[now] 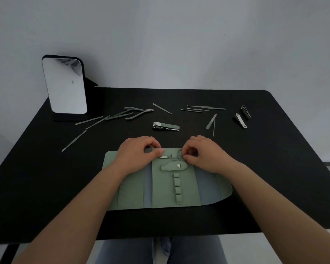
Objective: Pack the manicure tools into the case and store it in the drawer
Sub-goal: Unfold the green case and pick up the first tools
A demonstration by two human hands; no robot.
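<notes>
**Scissors going into the soft case**

Black table (255, 149), grey wall behind. Right hand (204, 155) pinches the scissors (176, 156) by their loops; left hand (139, 155) pinches the case (160, 187) at its top edge. Scissors look light, stiff, slick: handles seem safest. Case looks floppy and needs pinning. Clippers (166, 126) and files lie loose beyond.
</notes>
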